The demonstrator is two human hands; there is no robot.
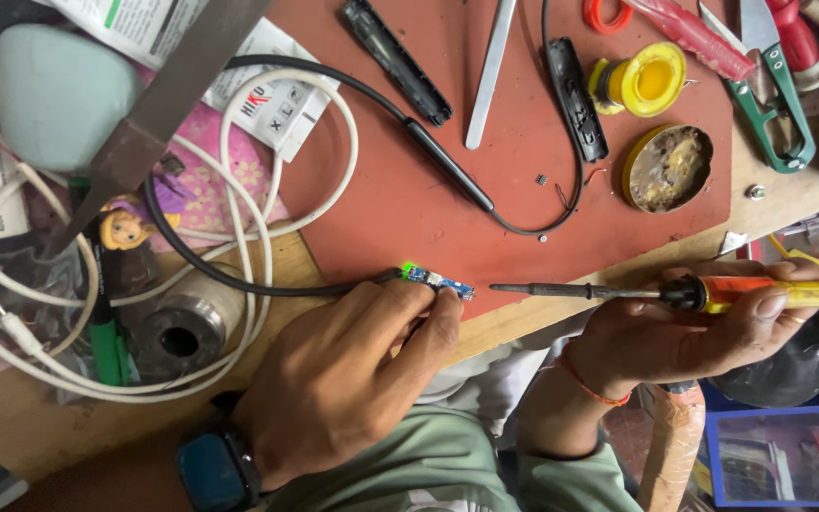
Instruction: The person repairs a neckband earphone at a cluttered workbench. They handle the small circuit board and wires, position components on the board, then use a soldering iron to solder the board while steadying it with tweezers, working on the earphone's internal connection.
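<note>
My left hand [353, 365] pinches a small blue circuit board [438, 281] at the near edge of the red mat [400, 190]. A green light glows at the board's left end, where a black cable [267, 284] joins it. My right hand [684, 327] grips a soldering iron [675, 292] with an orange and yellow handle. The iron lies level, its metal tip pointing left and stopping just short of the board. A dark watch sits on my left wrist and a red thread on my right wrist.
On the mat lie two black plastic casing halves [395, 57], a metal strip [490, 71], a yellow solder spool [651, 81] and a round flux tin [670, 166]. Green snips [774, 114] rest at right. White cables [239, 237], a green pen and a metal file crowd the left.
</note>
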